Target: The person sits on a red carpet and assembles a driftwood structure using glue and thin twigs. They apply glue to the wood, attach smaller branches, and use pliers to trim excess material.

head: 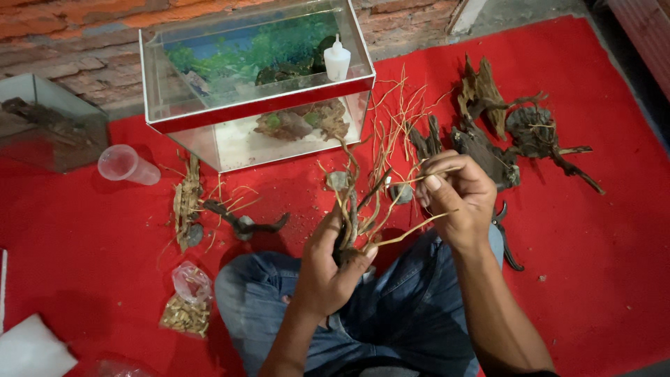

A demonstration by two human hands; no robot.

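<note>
Clutching the root cluster [356, 209], left hand [328, 269]; right hand [457, 199] pinches its twig.

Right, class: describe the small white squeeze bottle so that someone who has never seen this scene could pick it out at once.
Start at the glass aquarium with the red rim, standing on the red carpet by the brick wall. Inside it, near the right end, stands the white squeeze bottle. It alone is plain white with a pointed nozzle; everything around it is rock or greenery.
</note>
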